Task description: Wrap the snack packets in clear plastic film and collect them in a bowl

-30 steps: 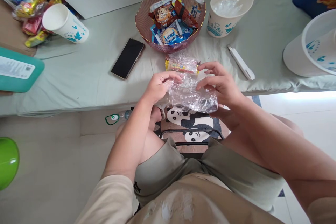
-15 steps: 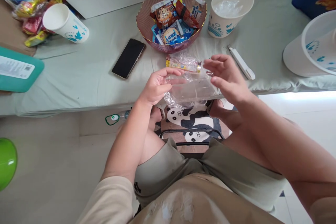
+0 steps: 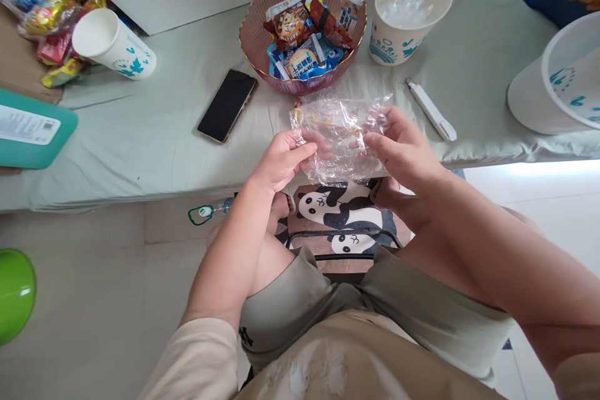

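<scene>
A crinkled clear plastic bag [image 3: 344, 153] is stretched between my two hands above the front edge of the cloth-covered surface. My left hand [image 3: 287, 155] pinches its left side between thumb and fingers. On the other side, my right hand [image 3: 407, 145] grips the bag with the thumb in front and fingers partly behind the film. Under the bag lies a small wrapped snack [image 3: 298, 107], red and yellow, mostly covered by the plastic. Just behind stands a pink scalloped bowl [image 3: 253, 31] with several packaged snacks [image 3: 307, 62] in it.
A black phone [image 3: 227, 105] lies left of the bag, a white utility knife [image 3: 431, 110] to the right. Paper cups [image 3: 134, 59] stand around, one [image 3: 391, 50] holding crumpled clear plastic. A white bucket [image 3: 529, 97] is far right; a teal container [image 3: 42, 150] sits far left.
Both hands have closed on the clear bag, which has been raised and spread over the wrapped snack. Earlier the right hand's fingers were apart.
</scene>
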The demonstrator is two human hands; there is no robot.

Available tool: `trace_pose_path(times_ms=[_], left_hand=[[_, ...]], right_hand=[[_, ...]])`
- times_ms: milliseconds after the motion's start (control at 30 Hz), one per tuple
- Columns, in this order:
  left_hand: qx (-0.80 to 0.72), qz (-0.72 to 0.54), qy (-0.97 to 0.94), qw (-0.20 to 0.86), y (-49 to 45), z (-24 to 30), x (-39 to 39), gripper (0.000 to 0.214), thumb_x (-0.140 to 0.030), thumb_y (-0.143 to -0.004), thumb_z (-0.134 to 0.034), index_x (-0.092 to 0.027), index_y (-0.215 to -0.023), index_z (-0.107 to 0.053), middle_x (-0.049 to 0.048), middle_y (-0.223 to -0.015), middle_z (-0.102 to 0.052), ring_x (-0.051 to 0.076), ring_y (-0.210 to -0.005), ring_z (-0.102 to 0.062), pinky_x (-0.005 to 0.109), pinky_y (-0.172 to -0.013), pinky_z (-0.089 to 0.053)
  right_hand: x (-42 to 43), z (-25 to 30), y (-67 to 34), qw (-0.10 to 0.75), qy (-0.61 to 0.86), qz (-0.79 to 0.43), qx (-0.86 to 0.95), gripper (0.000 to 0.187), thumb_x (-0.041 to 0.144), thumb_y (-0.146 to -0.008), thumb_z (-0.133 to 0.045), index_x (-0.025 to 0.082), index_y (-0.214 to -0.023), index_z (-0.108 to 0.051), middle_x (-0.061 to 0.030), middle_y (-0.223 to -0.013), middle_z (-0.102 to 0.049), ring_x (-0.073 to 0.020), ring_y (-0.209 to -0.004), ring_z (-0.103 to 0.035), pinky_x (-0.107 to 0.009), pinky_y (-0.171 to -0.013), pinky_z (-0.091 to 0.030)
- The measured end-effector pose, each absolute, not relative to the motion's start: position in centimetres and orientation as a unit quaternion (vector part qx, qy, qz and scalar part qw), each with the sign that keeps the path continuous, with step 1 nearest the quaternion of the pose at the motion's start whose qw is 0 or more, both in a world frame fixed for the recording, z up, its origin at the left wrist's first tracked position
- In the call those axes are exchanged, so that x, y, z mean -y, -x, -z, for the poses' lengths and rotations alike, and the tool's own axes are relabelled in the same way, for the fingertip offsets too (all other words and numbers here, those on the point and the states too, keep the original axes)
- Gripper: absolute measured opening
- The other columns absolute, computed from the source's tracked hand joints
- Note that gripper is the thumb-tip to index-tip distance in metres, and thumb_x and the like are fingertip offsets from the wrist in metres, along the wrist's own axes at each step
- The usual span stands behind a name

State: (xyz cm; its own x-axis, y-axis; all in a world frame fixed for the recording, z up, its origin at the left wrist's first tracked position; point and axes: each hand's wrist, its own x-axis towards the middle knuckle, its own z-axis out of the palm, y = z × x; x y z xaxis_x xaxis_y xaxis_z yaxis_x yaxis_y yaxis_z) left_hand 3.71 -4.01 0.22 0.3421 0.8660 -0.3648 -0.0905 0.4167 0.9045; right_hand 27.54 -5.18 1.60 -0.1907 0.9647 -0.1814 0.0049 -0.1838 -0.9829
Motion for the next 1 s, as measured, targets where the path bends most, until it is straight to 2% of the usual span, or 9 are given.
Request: trace_pose_path(times_ms=[133, 200, 300, 433, 533, 633, 700, 800, 1000], left_hand=[[-0.435, -0.358, -0.422, 0.710, -4.27, -0.73, 4.09, 0.046, -0.045, -0.073, -0.084, -0.024, -0.107, -0.062, 0.0066, -0.110, -0.077, 0.023, -0.093, -0.076, 0.029, -0.066, -0.059], [-0.450, -0.330, -0.427, 0.711, -4.35, -0.96, 4.05, 0.053, -0.039, -0.069, -0.088, -0.025, -0.112, -0.060, 0.0048, -0.104, -0.077, 0.018, -0.079, -0.073, 0.025, -0.059, -0.053], [-0.488, -0.317, -0.431, 0.690, -4.39, -1.02, 3.88, 0.039, -0.033, -0.068, -0.088, -0.020, -0.094, -0.062, -0.0020, -0.074, -0.067, 0.004, -0.048, -0.047, 0.018, -0.043, -0.030], [-0.476, -0.380, -0.426, 0.669, -4.30, -1.02, 3.56, 0.033, -0.034, -0.068, -0.088, -0.017, -0.075, -0.061, -0.0073, -0.059, -0.051, -0.001, -0.042, -0.033, 0.016, -0.039, -0.019], [-0.455, -0.435, -0.397, 0.668, -4.25, -0.93, 3.45, 0.039, -0.037, -0.065, -0.092, -0.017, -0.071, -0.059, -0.0089, -0.056, -0.045, 0.000, -0.044, -0.036, 0.014, -0.041, -0.026], [-0.437, -0.417, -0.371, 0.706, -4.27, -0.61, 3.55, 0.043, -0.044, -0.063, -0.093, -0.018, -0.083, -0.065, -0.0037, -0.067, -0.059, 0.008, -0.058, -0.059, 0.019, -0.051, -0.049], [-0.446, -0.357, -0.386, 0.724, -4.25, -0.39, 3.69, 0.045, -0.044, -0.066, -0.091, -0.018, -0.094, -0.068, -0.0007, -0.073, -0.066, 0.014, -0.066, -0.068, 0.024, -0.056, -0.056], [-0.469, -0.302, -0.439, 0.704, -4.09, -0.34, 3.86, 0.037, -0.036, -0.071, -0.087, -0.017, -0.097, -0.068, -0.0018, -0.068, -0.067, 0.011, -0.053, -0.065, 0.021, -0.046, -0.050], [-0.423, -0.355, -0.421, 0.720, -3.58, -1.07, 4.03, 0.039, -0.035, -0.071, -0.086, -0.021, -0.101, -0.066, -0.0095, -0.053, -0.058, 0.009, -0.037, -0.057, 0.017, -0.036, -0.042]], right_hand=[[5.27, -1.87, -27.53, 0.331, 0.501, -0.638, 0.483, 0.028, 0.037, -0.081, -0.080, 0.022, -0.081, -0.057, -0.0010, -0.075, -0.062, -0.0143, -0.069, -0.060, -0.031, -0.065, -0.054], [5.30, -2.11, -27.51, 0.331, 0.512, -0.634, 0.477, 0.027, 0.032, -0.084, -0.078, 0.022, -0.076, -0.054, -0.0008, -0.070, -0.060, -0.0129, -0.063, -0.057, -0.030, -0.061, -0.052], [5.24, -2.39, -27.49, 0.337, 0.531, -0.619, 0.471, 0.025, 0.029, -0.087, -0.075, 0.023, -0.079, -0.052, -0.0014, -0.071, -0.063, -0.0121, -0.059, -0.058, -0.029, -0.056, -0.052], [5.16, -2.38, -27.46, 0.348, 0.552, -0.591, 0.474, 0.030, 0.026, -0.091, -0.073, 0.023, -0.078, -0.046, 0.0030, -0.061, -0.056, -0.0072, -0.047, -0.047, -0.024, -0.047, -0.042], [5.18, -2.12, -27.40, 0.380, 0.535, -0.586, 0.476, 0.030, 0.027, -0.091, -0.072, 0.023, -0.077, -0.045, 0.0046, -0.058, -0.053, -0.0059, -0.045, -0.043, -0.023, -0.044, -0.038], [5.22, -2.00, -27.33, 0.395, 0.506, -0.600, 0.478, 0.027, 0.031, -0.087, -0.073, 0.024, -0.082, -0.048, 0.0058, -0.058, -0.051, -0.0077, -0.048, -0.048, -0.023, -0.046, -0.043], [5.24, -2.07, -27.31, 0.375, 0.500, -0.617, 0.479, 0.020, 0.032, -0.086, -0.074, 0.024, -0.093, -0.057, 0.0064, -0.059, -0.051, -0.0091, -0.051, -0.051, -0.024, -0.049, -0.049], [5.25, -2.12, -27.32, 0.335, 0.512, -0.632, 0.475, 0.026, 0.030, -0.085, -0.072, 0.022, -0.108, -0.063, 0.0065, -0.060, -0.052, -0.0098, -0.053, -0.054, -0.025, -0.052, -0.051], [5.24, -1.53, -27.18, 0.388, 0.460, -0.676, 0.425, 0.029, 0.032, -0.081, -0.069, 0.025, -0.108, -0.061, 0.0098, -0.052, -0.043, -0.0094, -0.043, -0.040, -0.024, -0.042, -0.034]])
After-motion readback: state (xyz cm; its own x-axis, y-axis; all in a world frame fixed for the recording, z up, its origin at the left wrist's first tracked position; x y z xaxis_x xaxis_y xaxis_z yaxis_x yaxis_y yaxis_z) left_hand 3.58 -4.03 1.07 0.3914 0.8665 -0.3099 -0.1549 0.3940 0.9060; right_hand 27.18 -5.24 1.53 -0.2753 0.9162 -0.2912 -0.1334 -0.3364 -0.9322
